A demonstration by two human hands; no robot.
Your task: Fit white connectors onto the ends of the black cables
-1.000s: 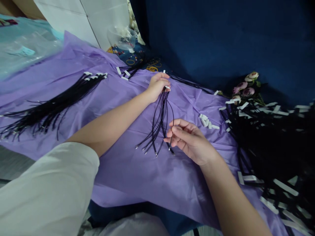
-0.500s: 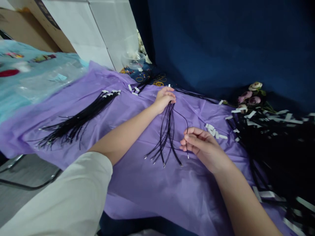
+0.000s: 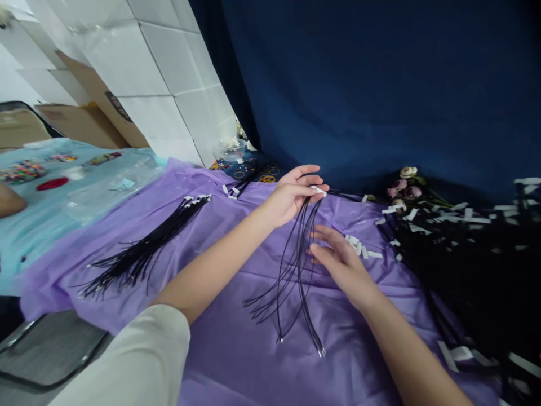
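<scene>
My left hand [image 3: 291,197] is closed on a bundle of thin black cords [image 3: 302,248], gripping near its upper end, where a white tag [image 3: 319,190] shows at the fingertips. The cords hang down and fan out above the purple cloth, with small metal tips at their lower ends. Just right of the cords is my right hand [image 3: 344,265], its thumb and fingers apart. One cord passes by its fingertips; whether they touch is unclear. Several small white tags [image 3: 359,246] lie on the cloth beyond the right hand.
A sheaf of black cords [image 3: 156,242] lies left on the purple cloth [image 3: 236,338]. At right is a large pile of tagged black cords [image 3: 473,270]. Artificial flowers [image 3: 406,186] and a clear bowl [image 3: 230,149] stand behind. Another person's arm [image 3: 10,201] shows at far left.
My left hand has raised the cord bundle and turned, so the white tag shows. My right hand has loosened its pinch on a single cord. The view has tilted up.
</scene>
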